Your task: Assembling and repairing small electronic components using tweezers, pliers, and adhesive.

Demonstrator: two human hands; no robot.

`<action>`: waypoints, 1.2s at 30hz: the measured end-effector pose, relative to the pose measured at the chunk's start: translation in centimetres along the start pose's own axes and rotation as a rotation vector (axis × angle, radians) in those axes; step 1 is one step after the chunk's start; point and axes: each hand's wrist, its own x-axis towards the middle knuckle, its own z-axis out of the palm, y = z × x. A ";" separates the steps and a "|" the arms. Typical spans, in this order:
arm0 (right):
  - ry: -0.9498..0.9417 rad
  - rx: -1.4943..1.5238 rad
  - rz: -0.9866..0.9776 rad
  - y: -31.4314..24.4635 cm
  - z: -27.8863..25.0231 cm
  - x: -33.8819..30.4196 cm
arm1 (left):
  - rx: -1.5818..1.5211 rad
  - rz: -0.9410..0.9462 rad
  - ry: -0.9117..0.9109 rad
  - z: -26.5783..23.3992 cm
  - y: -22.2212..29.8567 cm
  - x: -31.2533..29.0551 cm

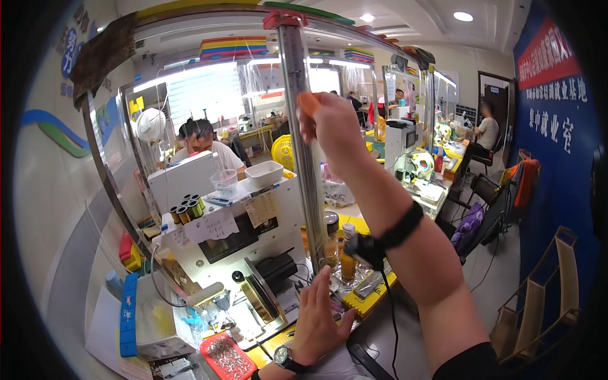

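Note:
My right hand [335,130] is raised beside the upright metal post [296,126]. Its fingers are closed round a small orange object [309,103], mostly hidden, so its kind is unclear. A black band with a small dark device [366,250] is strapped round that wrist. Low down, near the foot of the post, my left hand [315,320] has its fingers stretched out and nothing visible in it. Whether its fingertips touch the post I cannot tell. A wristwatch [284,357] is on the left wrist. Left of it stands a white machine [278,209] with a lit work area.
A red tray [229,358] of small metal pieces lies on the bench. Spools [190,206], a clear cup [224,182] and a white bowl [265,171] top the machine. Bottles [347,263] stand right of the post. One person [202,142] sits opposite. A shelf rack [538,297] stands right.

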 end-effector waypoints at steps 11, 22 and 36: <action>0.149 0.006 0.049 -0.1 0.6 5.2 | 0.026 0.005 0.067 -2.9 -0.8 0.8; 0.127 0.060 0.057 -0.9 0.9 4.6 | 0.048 -0.046 -0.058 -3.0 -0.7 0.1; -0.209 0.061 0.054 -2.3 -5.5 10.6 | 0.030 0.126 -0.031 -4.6 0.5 1.1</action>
